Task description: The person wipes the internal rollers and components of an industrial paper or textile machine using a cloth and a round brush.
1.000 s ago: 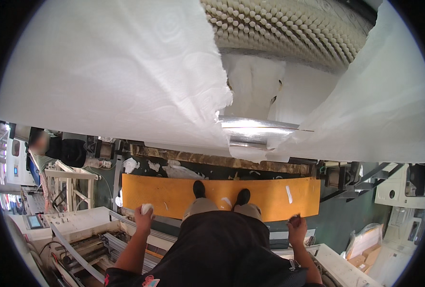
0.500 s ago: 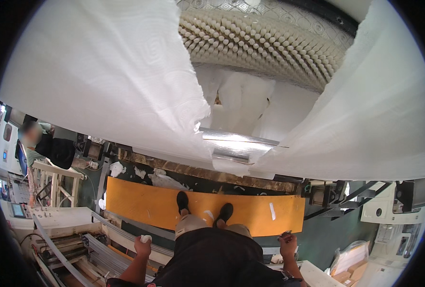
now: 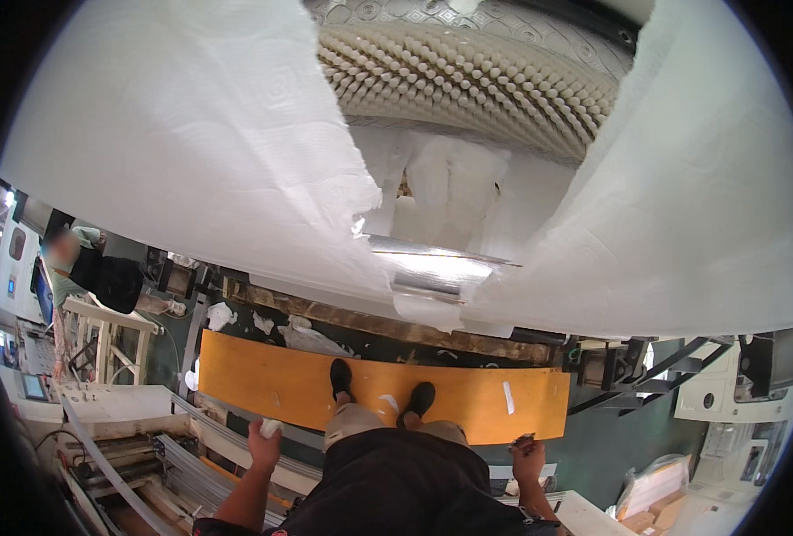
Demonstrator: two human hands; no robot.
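Note:
My left hand (image 3: pixel 263 448) is closed around a small crumpled white wad (image 3: pixel 271 428), which looks like paper, low beside my body. On the other side, my right hand (image 3: pixel 528 462) is closed, with a small dark, shiny thing (image 3: pixel 523 439) at its fingers that I cannot make out. Both hands are well apart from the wide white paper sheet (image 3: pixel 191 134) ahead. That sheet has a large ragged tear, through which a pale bristle roller (image 3: pixel 468 79), a patterned metal roller (image 3: pixel 405 12) and a shiny metal bar (image 3: pixel 432 262) show.
I stand on an orange platform (image 3: pixel 271 371). White scraps (image 3: pixel 303 338) lie along its far side. A machine frame with rails (image 3: pixel 182 464) is at the lower left, and a person (image 3: pixel 102 272) is farther left. Cardboard boxes (image 3: pixel 660 511) sit at the lower right.
My left hand has risen slightly with the white wad. My right hand has shifted a little left. The torn paper and rollers appear farther left in view.

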